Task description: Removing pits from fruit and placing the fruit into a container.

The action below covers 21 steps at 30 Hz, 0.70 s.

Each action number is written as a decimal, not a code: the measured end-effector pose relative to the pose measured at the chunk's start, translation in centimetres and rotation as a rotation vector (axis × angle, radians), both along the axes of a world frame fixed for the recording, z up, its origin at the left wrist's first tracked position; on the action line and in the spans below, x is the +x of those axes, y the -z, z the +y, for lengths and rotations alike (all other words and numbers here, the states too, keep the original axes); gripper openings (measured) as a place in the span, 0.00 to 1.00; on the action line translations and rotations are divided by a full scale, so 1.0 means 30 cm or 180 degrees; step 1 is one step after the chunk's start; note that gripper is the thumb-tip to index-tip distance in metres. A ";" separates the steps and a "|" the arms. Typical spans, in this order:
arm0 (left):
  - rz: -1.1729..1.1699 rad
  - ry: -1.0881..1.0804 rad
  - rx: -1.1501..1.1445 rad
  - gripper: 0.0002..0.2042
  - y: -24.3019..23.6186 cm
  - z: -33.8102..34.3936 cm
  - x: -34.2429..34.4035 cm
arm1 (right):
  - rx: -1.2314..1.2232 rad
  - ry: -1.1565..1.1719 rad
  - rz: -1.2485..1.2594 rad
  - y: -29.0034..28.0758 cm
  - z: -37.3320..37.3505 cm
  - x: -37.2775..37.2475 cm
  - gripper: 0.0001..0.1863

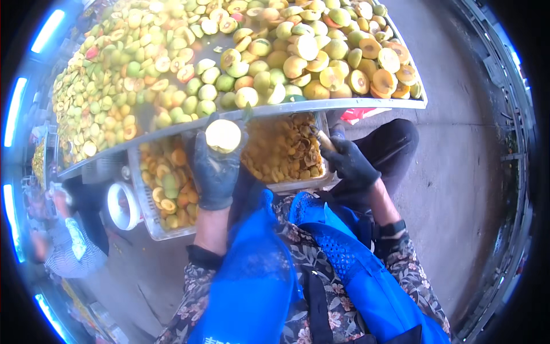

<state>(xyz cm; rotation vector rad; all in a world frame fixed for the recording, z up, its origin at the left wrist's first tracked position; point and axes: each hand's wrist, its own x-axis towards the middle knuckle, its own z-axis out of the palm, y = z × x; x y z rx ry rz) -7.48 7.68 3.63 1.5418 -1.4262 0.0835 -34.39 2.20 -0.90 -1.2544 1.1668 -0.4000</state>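
My left hand (217,175), in a dark glove, is closed around a peach-like fruit (223,136) whose pale, overexposed face points up. It is just below the front edge of a metal-rimmed table (321,105) heaped with whole and halved yellow-green fruit (275,57). To the right, my gloved right hand (350,162) grips a short tool with a pale handle (326,141); its working end is hard to make out. Between the hands is a bin (298,185) of pits and fruit scraps. A crate (153,226) of orange and green fruit lies left of my left hand.
A white bucket (124,207) stands left of the crate. Farther left another person (74,249) sits in a patterned top. A red and white bag (356,114) shows under the table's right edge. Concrete floor (452,189) stretches along the right.
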 end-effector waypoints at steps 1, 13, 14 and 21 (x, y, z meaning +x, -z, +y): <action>-0.0131 0.0015 0.0014 0.24 -0.011 -0.016 -0.001 | -0.0094 -0.0042 -0.0108 -0.059 0.015 0.027 0.14; 0.1505 0.0459 -0.0028 0.11 -0.140 -0.067 -0.105 | -0.2683 -0.0429 -0.0320 -0.275 0.082 0.283 0.14; 0.0992 0.0478 0.0111 0.13 -0.180 -0.059 -0.098 | -0.2618 -0.0462 -0.0281 -0.265 0.081 0.286 0.13; 0.3266 0.1079 -0.0157 0.32 -0.169 -0.091 -0.157 | -0.2919 -0.0441 -0.0106 -0.303 0.089 0.304 0.22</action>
